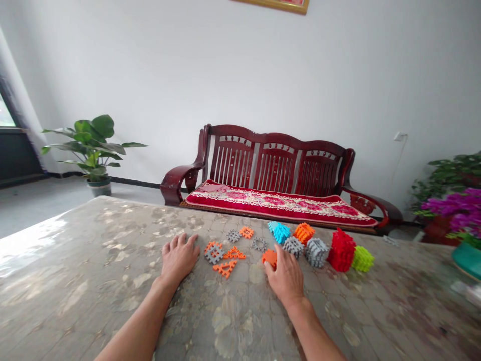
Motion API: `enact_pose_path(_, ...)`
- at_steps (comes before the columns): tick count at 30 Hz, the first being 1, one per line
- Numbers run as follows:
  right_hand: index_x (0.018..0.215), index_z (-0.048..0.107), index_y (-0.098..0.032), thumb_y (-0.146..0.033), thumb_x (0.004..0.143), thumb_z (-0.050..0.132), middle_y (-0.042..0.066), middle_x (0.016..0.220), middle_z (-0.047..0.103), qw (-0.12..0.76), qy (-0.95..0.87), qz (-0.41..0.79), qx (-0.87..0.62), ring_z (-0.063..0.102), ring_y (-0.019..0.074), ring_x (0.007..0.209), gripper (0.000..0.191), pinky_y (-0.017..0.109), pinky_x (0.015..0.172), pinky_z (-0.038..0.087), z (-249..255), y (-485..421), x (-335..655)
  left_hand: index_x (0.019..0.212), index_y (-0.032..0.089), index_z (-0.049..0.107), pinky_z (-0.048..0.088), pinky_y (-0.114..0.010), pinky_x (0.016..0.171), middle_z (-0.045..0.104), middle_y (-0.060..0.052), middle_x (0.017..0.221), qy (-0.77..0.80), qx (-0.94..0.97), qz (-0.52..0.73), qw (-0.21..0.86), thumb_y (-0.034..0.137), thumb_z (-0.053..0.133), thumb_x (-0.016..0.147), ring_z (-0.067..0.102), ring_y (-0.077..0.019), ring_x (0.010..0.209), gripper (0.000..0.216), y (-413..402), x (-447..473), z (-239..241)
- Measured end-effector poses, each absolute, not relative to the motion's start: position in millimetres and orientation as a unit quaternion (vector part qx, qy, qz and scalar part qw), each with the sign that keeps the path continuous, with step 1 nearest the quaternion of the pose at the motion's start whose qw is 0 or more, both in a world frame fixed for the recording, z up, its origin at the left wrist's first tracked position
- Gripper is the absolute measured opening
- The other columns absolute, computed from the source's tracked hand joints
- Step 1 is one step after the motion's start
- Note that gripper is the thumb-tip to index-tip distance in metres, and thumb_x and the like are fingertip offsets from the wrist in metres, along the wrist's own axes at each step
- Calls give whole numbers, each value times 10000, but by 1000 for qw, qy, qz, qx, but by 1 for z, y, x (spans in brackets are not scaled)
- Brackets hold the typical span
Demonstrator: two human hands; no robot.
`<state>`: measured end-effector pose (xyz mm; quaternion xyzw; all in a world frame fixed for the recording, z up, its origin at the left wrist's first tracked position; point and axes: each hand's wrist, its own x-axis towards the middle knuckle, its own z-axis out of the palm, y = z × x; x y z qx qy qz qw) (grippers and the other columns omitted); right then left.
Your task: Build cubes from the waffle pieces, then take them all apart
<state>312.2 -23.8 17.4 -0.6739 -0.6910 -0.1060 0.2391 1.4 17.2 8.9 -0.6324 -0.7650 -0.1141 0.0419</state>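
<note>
Plainly, 2 orange triangles (227, 271) lie between the 2 bare hands (179, 258).

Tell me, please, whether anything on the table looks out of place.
Nothing looks damaged, but loose orange and grey pieces near the left hand lie scattered, some overlapping, unlike the single-colour blocks farther right.

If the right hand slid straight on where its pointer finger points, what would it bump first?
Probably the blue pieces, just beyond the right hand; the orange pieces by its thumb look left of that line. Depth is hard to judge from this one view.
</note>
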Motion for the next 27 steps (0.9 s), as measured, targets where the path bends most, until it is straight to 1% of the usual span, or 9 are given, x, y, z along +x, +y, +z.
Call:
enact_pose_path(4,1293,576,-133,-327,846,612,163,1141,681,187,-688,-104,-693,598,299,1023,489,367,863,413,18,-24,313,1376,289,543,280,-480,1078,479,-121,1463,-764,-635,-110,42,385,349,930,374,-291,1367,495,17,2,9)
enact_pose_path(8,1188,641,-154,-317,850,604,159,1083,685,175,-697,-115,-685,592,298,1004,377,364,870,406,17,-23,309,1376,289,542,278,-476,1081,477,-118,1462,-765,-633,-109,48,389,338,934,371,-291,1370,497,16,2,9)
enact_pose_path(10,1154,655,-170,-333,844,616,155,1067,682,181,-698,-119,-682,591,296,986,352,365,863,409,17,-23,306,1373,288,545,277,-479,1082,475,-120,1463,-765,-633,-109,47,391,338,933,371,-295,1370,497,17,2,9)
enact_pose_path(13,1158,654,-181,-393,843,631,145,1059,677,195,-701,-110,-677,592,292,985,381,363,860,419,16,-24,302,1373,280,548,275,-487,1082,474,-130,1464,-764,-634,-111,45,384,343,930,375,-305,1369,500,17,1,8)
enact_pose_path(16,1172,653,-177,-425,888,578,129,1074,677,224,-713,-87,-659,591,271,1026,385,350,893,425,18,-21,300,1372,278,551,277,-490,1078,478,-134,1463,-764,-633,-113,48,381,345,928,375,-312,1367,501,17,1,8)
enact_pose_path(19,1144,674,-194,-325,950,466,96,1130,682,276,-723,-68,-630,587,219,1078,312,318,962,406,21,-12,301,1371,287,550,277,-486,1075,478,-126,1465,-766,-632,-111,47,384,346,926,377,-304,1364,499,17,1,8)
enact_pose_path(21,1137,683,-199,-263,960,418,79,1176,683,297,-729,-51,-615,583,195,1110,325,304,1001,385,24,-4,300,1372,288,548,273,-481,1077,480,-124,1464,-766,-631,-112,44,384,347,926,375,-297,1366,498,17,2,9)
enact_pose_path(23,1151,682,-198,-244,959,406,66,1206,683,294,-737,-29,-608,582,188,1131,340,303,1022,372,26,2,298,1368,288,551,266,-478,1082,482,-122,1462,-767,-630,-115,41,382,349,926,373,-295,1367,494,17,2,10)
enact_pose_path(27,1151,684,-199,-280,952,440,62,1232,679,253,-748,-6,-613,576,198,1160,326,304,1028,366,31,10,288,1362,291,553,262,-478,1083,489,-121,1455,-767,-630,-118,43,389,360,927,372,-296,1365,486,17,2,10)
